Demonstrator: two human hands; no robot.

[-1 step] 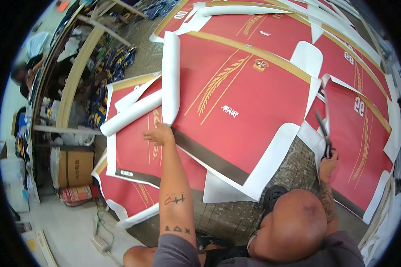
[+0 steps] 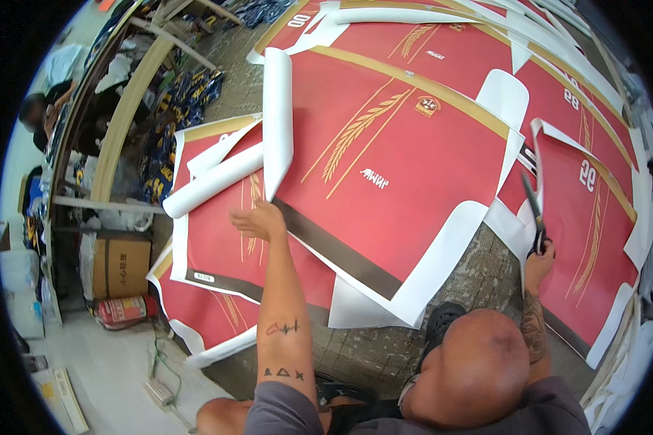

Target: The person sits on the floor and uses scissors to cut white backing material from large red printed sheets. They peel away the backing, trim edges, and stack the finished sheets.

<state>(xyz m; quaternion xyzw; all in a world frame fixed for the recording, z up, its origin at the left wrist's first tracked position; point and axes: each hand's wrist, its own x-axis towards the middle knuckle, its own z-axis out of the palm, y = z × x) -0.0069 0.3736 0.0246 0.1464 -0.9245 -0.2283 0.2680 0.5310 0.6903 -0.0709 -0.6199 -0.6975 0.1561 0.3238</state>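
My left hand (image 2: 257, 220) hovers over red printed sheets, its fingers stretched out and holding nothing that I can see. Beside its wrist lies the dark-bordered lower corner of a large red sheet (image 2: 413, 159) with white margins and a gold wheat print. A rolled-up white edge (image 2: 278, 116) stands just beyond the hand. Another white roll (image 2: 214, 183) lies to its left on a lower sheet. On the right, my right hand (image 2: 539, 262) grips black-handled scissors (image 2: 535, 210), blades pointing away from me, close to the curled edge of another red sheet (image 2: 595, 239).
More red sheets (image 2: 442, 47) and white strips (image 2: 413, 16) overlap at the far side. To the left stand a wooden rack (image 2: 134, 109), a cardboard box (image 2: 122, 270) and a red fire extinguisher (image 2: 123, 312). A person (image 2: 40, 116) is at the far left.
The scissors and my right hand have shifted slightly to the right and away from me. My left hand stays almost in place.
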